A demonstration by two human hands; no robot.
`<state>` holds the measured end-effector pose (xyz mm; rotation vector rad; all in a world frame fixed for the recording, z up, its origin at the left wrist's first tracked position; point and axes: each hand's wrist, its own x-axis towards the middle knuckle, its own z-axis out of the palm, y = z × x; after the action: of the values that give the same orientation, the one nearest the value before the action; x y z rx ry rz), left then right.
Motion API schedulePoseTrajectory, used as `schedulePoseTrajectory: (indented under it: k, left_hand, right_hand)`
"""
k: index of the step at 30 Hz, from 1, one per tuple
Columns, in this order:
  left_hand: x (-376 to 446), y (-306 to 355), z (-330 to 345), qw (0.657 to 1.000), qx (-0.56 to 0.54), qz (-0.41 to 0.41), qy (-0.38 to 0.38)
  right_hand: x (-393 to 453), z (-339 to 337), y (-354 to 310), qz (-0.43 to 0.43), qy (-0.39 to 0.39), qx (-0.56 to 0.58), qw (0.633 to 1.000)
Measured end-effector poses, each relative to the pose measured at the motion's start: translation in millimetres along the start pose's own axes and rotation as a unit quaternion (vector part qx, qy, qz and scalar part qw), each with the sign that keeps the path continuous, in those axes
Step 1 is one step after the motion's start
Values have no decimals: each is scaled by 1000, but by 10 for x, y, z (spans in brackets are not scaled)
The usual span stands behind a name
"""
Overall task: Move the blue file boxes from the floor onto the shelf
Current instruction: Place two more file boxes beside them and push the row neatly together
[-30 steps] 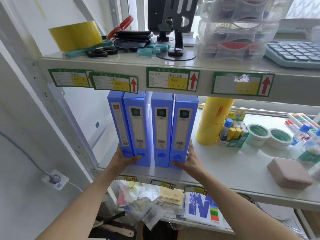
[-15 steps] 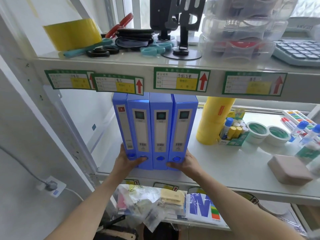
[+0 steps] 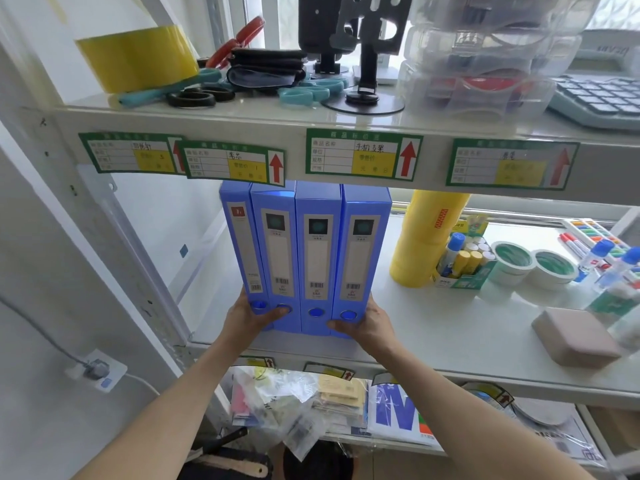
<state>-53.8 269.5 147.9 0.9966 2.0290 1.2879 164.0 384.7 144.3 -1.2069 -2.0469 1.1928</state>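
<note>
Four blue file boxes point(image 3: 304, 254) are standing upright, spines outward and pressed side to side, on the middle shelf point(image 3: 450, 344) of a white rack, directly below the green price label point(image 3: 363, 153) stuck to the edge of the shelf above. The left hand point(image 3: 251, 315) is clamping the lower left flank of the group, its thumb lying across the base of the second spine; the right hand point(image 3: 369, 322) is clamping the lower right flank, fingers wrapped under the bottom corner of the outermost box. The two hands are thus set apart, squeezing the boxes between them. Compared with the frame one second earlier, the gaps between the spines are closing: the boxes, then loosely fanned, are now sitting flush, and the right hand, previously flat against the side of the last box, is now curling around its lower front corner. To the right of the boxes, just beside them, a yellow tape stack point(image 3: 422, 237) is standing; further right, a green carton of glue sticks point(image 3: 462, 261) and two white tape rolls point(image 3: 533, 263) are resting. Near the shelf's right front, well apart from the boxes, a pinkish block point(image 3: 575, 339) is lying.
</note>
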Motion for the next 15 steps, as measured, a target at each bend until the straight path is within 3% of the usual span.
schedulePoseTrajectory:
  k: [15]
  left_hand:
    - [5,15,-77,999,-15,2,-47]
  right_hand:
    - [13,-67,25,15,-39,-5,999]
